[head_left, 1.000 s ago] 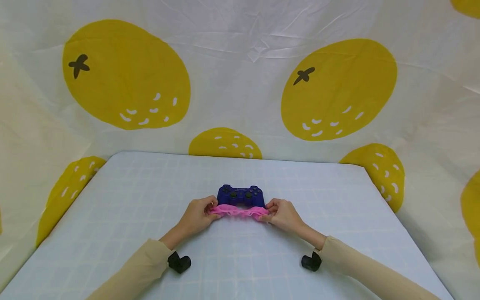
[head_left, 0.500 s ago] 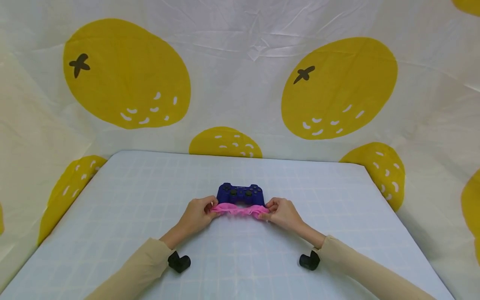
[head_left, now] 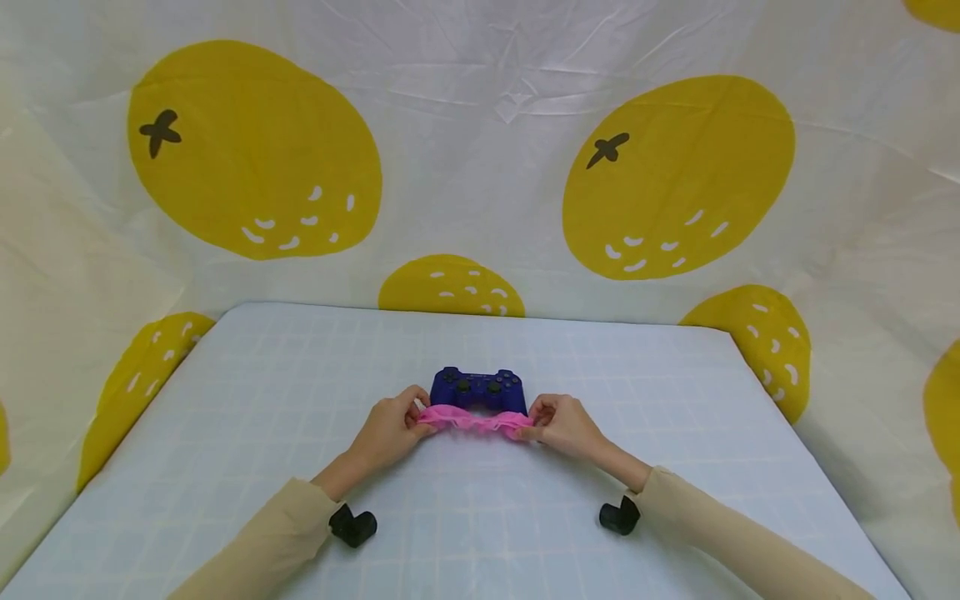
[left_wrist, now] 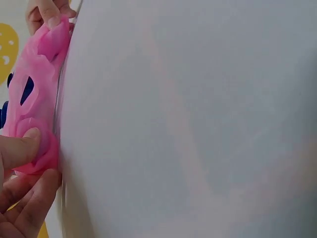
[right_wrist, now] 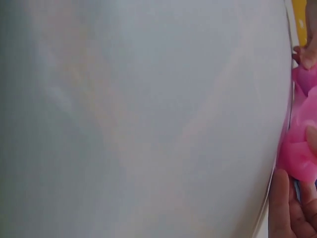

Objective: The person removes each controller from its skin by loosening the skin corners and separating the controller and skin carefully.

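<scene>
A dark blue game controller (head_left: 477, 388) lies near the middle of the table, its sticks and buttons facing up. A soft pink silicone cover (head_left: 472, 419) is stretched along its near side, over the handle ends. My left hand (head_left: 392, 428) pinches the cover's left end, the thumb (left_wrist: 30, 144) pressing on a bulge in the pink material. At the other end my right hand (head_left: 564, 427) pinches the cover between thumb and fingers. In the left wrist view, blue shows through a gap in the cover (left_wrist: 42, 94). How far the handles sit inside it is hard to tell.
The table (head_left: 480, 533) wears a pale checked cloth. Behind it hangs a white curtain (head_left: 465, 167) printed with big yellow fruit. Black wrist cameras sit at the left cuff (head_left: 352, 526) and at the right cuff (head_left: 619, 517).
Both hands, the controller and the pink cover have shifted very slightly left. Each hand keeps its pinch on its end of the cover.
</scene>
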